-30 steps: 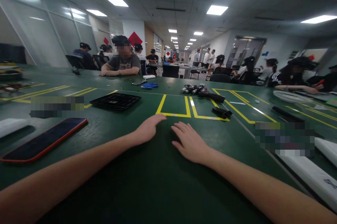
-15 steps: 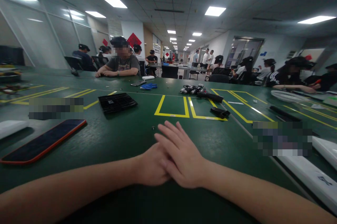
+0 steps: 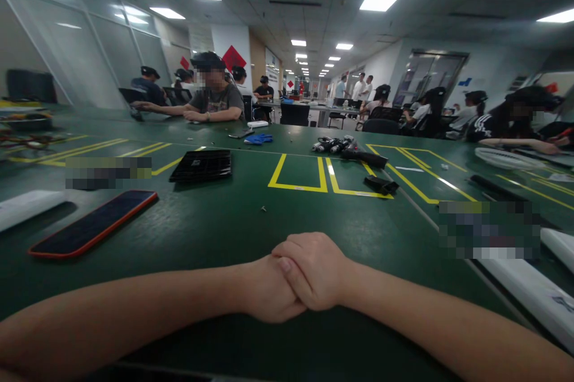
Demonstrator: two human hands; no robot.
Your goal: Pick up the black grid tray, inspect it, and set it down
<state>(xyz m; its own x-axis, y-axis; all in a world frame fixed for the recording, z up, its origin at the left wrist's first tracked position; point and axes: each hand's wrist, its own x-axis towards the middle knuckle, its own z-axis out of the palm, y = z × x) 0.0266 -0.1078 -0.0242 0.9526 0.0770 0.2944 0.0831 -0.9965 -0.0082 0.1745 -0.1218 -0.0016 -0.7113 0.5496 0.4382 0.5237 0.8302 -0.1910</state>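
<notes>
My right hand [image 3: 320,268] is wrapped over my left hand [image 3: 264,289], its fingers folded down and its thumb across the left hand. The left hand looks closed, but its fingers are mostly covered, and whatever lies inside the clasp is hidden. Both hands rest together over the near part of the green table [image 3: 215,232]. Beyond them a small screw-like piece [image 3: 263,209] lies on the tabletop. To the left is a phone [image 3: 96,223] with an orange-red edge. Past it sits a flat, shiny black item [image 3: 201,165].
Yellow tape outlines [image 3: 298,188] mark the table. A bundle of dark cables [image 3: 334,144], a small black piece [image 3: 381,185] and blue gloves [image 3: 259,139] lie farther off. White long objects [image 3: 524,280] stand at the right. A person [image 3: 215,95] sits across the table.
My right hand's fingers, stretched out before, are now folded around my left hand. The person across has extended an arm to the left. The view has shifted slightly.
</notes>
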